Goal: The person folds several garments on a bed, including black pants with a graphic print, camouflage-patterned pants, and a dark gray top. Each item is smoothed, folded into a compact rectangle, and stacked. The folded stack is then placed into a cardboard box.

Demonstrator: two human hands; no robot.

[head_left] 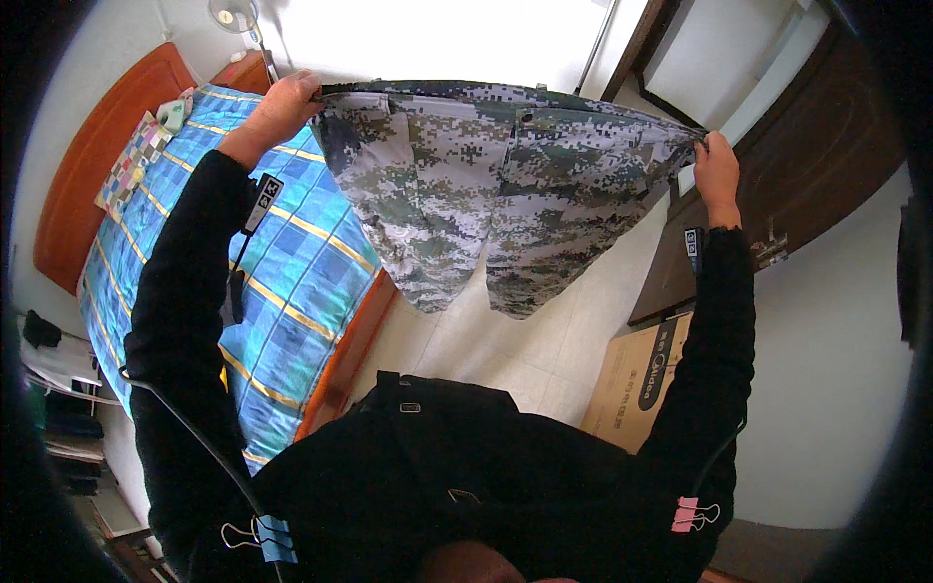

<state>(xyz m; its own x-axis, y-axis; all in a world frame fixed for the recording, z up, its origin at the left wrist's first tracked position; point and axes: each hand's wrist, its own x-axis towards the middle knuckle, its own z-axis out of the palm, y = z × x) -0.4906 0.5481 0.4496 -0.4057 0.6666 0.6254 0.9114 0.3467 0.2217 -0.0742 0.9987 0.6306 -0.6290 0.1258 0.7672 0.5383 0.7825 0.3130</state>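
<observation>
I have both hands raised and spread well apart, with a pair of camouflage pants (573, 185) stretched between them. My left hand (284, 105) is closed on one end of the waistband (447, 94), knuckles up, and my right hand (717, 175) grips the other end in a pinch, thumb against the cloth. The waistband runs nearly straight from hand to hand, a little lower on the right, and the two legs hang below it, with a narrow gap between them near the bottom. From my view the pants are in front of the body, above the pale tiled floor (466, 345), the side on my left partly overlapping the bed (342, 364). That bed has a blue plaid bedspread (301, 282), an orange-brown headboard (102, 146) and a patchwork pillow (128, 170) near its head. Beyond it I make out a small nightstand (245, 72) and a fan (233, 15). On my right a dark brown door (826, 146) stands beside a pale wall (826, 379), and a cardboard box (627, 379) sits on the floor, partly behind the right black sleeve (727, 311). A blue clip (275, 537) and a pink clip (686, 515) show on the black clothing lower down.
</observation>
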